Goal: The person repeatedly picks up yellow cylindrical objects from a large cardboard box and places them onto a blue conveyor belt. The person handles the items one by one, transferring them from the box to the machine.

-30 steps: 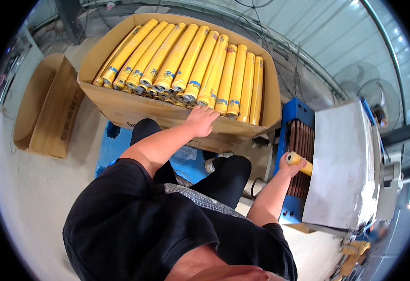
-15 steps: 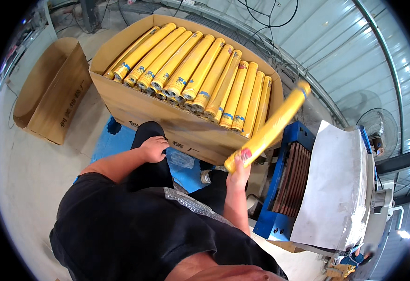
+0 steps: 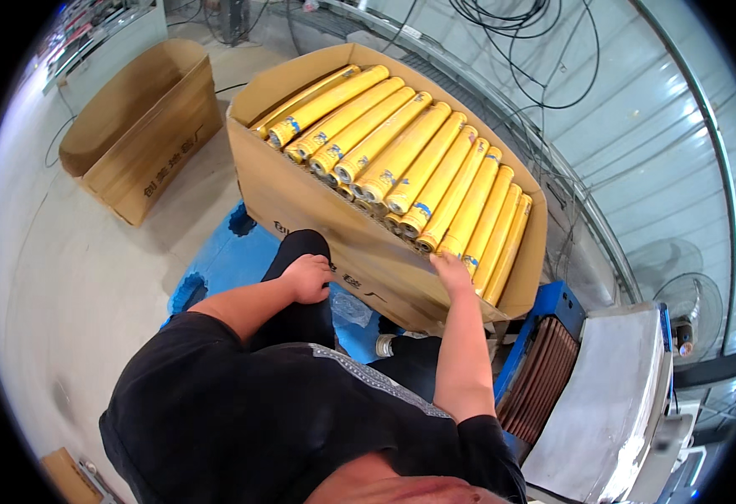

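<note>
Long yellow wrapped tubes [image 3: 412,151] with blue and red prints lie side by side, slanted, in a large cardboard box [image 3: 343,244] before me. At the box's near edge, toward its right end, my right hand [image 3: 453,275] is closed at the lower end of one yellow tube [image 3: 479,214]; the fingertips are partly hidden against it. My left hand [image 3: 307,279] rests loosely on my left knee, its fingers laid over the dark trousers, with nothing in it.
An open cardboard box [image 3: 145,139] stands on the floor at the far left. Under the large box is a blue plastic pallet [image 3: 217,260]. To the right stands a blue-framed machine with brown bellows [image 3: 540,378] and a pale cover sheet [image 3: 599,395]. A fan [image 3: 691,315] stands beyond.
My right hand has moved forward and brought the yellow tube from the air down to the box among the others. My left hand stays on the knee. The view has shifted.
</note>
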The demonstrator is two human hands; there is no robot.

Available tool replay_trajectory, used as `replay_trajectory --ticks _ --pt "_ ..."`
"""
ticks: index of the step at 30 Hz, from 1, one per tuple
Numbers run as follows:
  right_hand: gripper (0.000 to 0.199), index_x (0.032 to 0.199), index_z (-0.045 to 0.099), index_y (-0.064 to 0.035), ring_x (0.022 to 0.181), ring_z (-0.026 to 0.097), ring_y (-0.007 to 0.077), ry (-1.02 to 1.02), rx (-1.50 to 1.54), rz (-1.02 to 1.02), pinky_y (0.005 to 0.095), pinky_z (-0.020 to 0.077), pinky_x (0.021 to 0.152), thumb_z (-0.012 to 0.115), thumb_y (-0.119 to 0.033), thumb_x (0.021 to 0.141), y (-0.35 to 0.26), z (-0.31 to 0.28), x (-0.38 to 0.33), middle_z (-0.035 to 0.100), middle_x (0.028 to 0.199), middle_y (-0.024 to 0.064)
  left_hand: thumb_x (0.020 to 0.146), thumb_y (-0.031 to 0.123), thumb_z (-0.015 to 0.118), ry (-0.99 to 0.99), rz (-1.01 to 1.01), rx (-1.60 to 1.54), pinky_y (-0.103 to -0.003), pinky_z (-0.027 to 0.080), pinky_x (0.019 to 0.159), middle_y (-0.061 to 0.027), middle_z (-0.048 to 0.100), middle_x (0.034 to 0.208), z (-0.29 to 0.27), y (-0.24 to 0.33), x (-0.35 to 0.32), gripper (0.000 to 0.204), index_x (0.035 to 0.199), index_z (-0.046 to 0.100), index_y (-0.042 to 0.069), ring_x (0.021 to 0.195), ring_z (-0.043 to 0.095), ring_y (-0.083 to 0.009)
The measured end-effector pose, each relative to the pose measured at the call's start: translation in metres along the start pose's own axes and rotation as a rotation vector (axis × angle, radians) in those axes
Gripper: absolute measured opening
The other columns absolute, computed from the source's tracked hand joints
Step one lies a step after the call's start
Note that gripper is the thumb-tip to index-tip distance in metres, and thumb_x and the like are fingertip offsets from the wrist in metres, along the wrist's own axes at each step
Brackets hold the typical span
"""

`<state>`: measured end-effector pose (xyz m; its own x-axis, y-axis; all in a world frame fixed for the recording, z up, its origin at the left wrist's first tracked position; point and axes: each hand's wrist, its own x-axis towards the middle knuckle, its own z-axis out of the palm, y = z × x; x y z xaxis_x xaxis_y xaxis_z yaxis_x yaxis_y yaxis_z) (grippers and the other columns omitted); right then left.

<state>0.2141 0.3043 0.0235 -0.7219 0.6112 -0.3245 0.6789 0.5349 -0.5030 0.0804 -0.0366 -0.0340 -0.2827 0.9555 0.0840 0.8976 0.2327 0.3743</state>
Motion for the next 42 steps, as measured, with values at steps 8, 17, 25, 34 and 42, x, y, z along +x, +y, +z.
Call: replay_trajectory --ticks 8,17,25,34,42 --pt "0.037 0.107 0.065 -0.0150 0.110 0.053 0.0258 0.468 -0.274 -0.299 0.0417 0.0328 0.099 0.062 -0.040 0.080 -0.003 0.038 -0.061 0.064 0.110 0.0061 0.070 0.028 0.063 -0.055 -0.003 0.055 -0.038 0.043 0.084 -0.0034 0.065 0.093 0.002 0.001 0.004 0.023 0.084 0.068 0.011 0.101 0.054 -0.0226" --pt "0.046 0.117 0.059 -0.0179 0.116 0.049 0.0258 0.340 -0.379 -0.194 0.0399 0.0305 0.103 0.068 -0.033 0.074 -0.006 0.032 -0.074 0.059 0.119 0.0055 0.070 0.029 0.060 -0.041 -0.027 0.059 -0.039 0.043 0.085 -0.0033 0.066 0.092 0.007 0.005 -0.001 0.024 0.084 0.069 0.011 0.103 0.053 -0.0230" --pt "0.044 0.110 0.064 -0.0136 0.108 0.056 0.0274 0.391 -0.360 -0.287 0.0402 0.0394 0.097 0.070 -0.030 0.069 0.002 0.033 -0.067 0.063 0.112 0.0105 0.067 0.028 0.064 0.125 -0.018 0.055 -0.040 0.049 0.075 -0.0058 0.066 0.079 0.000 -0.003 -0.021 0.022 0.082 0.070 0.012 0.088 0.059 -0.0260" --pt "0.040 0.104 0.063 -0.0110 0.099 0.057 0.0308 0.531 -0.419 -0.289 0.0428 0.0410 0.089 0.072 -0.025 0.067 -0.007 0.041 -0.061 0.064 0.102 0.0097 0.083 0.024 0.062 0.629 0.268 -0.361 -0.041 0.047 0.083 -0.0147 0.060 0.111 -0.158 0.090 -0.041 0.029 0.104 0.060 0.004 0.099 0.058 -0.0322" --pt "0.041 0.104 0.062 -0.0066 0.096 0.057 0.0337 0.578 -0.363 -0.462 0.0455 0.0418 0.086 0.072 -0.017 0.065 0.014 0.045 -0.063 0.064 0.100 0.0135 0.093 0.031 0.044 1.760 1.398 0.003 -0.049 0.019 0.105 -0.0022 0.026 0.150 -0.307 0.198 -0.067 0.040 0.132 0.044 0.023 0.136 0.022 -0.0262"
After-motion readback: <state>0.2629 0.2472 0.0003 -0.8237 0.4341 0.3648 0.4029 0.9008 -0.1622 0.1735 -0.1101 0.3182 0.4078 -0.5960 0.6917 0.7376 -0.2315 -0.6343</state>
